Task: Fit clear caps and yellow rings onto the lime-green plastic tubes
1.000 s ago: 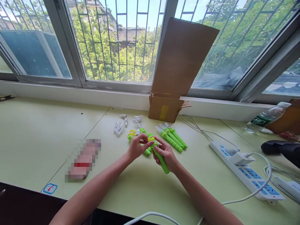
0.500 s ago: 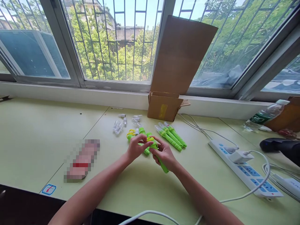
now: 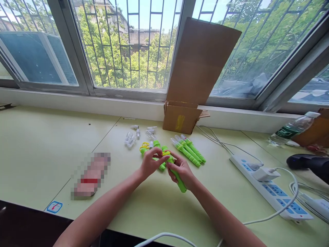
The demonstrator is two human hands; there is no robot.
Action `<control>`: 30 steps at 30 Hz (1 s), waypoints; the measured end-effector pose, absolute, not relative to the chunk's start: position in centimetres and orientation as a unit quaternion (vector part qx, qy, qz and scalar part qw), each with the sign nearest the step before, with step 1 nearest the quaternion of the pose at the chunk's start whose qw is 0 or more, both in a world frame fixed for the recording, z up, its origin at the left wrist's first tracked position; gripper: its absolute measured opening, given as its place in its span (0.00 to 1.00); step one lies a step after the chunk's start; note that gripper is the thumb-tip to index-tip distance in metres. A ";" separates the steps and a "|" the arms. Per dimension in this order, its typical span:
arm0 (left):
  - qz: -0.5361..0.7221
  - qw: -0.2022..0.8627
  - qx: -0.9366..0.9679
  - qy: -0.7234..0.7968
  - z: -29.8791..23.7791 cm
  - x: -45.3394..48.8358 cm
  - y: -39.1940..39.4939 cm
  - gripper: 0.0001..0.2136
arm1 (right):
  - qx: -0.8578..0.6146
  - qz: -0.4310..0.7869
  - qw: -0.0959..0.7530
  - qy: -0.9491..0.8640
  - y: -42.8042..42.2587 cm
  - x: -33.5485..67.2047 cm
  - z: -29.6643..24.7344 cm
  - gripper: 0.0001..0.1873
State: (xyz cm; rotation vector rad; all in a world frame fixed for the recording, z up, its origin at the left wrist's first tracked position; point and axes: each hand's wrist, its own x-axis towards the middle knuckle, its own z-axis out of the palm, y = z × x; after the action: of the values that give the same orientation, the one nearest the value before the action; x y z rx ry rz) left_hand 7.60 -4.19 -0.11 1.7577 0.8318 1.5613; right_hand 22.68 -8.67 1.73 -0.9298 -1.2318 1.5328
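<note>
A green ribbed plastic tube (image 3: pixel 182 185) is gripped in my right hand (image 3: pixel 181 171), tilted with its lower end toward me. At its upper end sits a yellow coiled band (image 3: pixel 166 153), pinched by the thumb and forefinger of my left hand (image 3: pixel 151 161). Partly hidden behind my left hand, more green tubes (image 3: pixel 162 167) lie on the table beside loose yellow bands (image 3: pixel 145 145). Further back are clear plastic caps (image 3: pixel 130 139) and small grey-white cylinders (image 3: pixel 138 133). Right of my hands lie several green tubes with clear tips (image 3: pixel 189 153), side by side.
A small cardboard box (image 3: pixel 181 118) stands against the window wall. On the right are a white power strip (image 3: pixel 269 188) with cables, a plastic bottle (image 3: pixel 293 128) and a black object (image 3: pixel 307 163). A blurred pinkish item (image 3: pixel 91 175) lies left. A white cable (image 3: pixel 164 234) crosses the front edge.
The whole view has shifted slightly. My hands stay together at the tube's upper end, and the tube's lower part shows a little more below my right hand.
</note>
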 end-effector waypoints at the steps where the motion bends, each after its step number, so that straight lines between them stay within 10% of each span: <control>1: 0.595 0.317 0.667 0.317 -0.1 7.6 -4.2 0.14 | -0.378 0.624 0.463 -0.504 -8.6 22.7 1.7 0.40; 30: 0.582 0.364 0.641 0.343 0.0 7.8 -4.5 0.15 | -0.408 0.575 0.466 -0.534 -8.0 23.0 1.2 0.41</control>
State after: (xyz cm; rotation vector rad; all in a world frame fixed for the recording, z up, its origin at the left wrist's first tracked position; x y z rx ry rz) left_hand 7.80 -4.48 -0.01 1.6501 0.8819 1.4990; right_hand 23.04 -8.05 1.20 -1.0020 -1.3119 1.4102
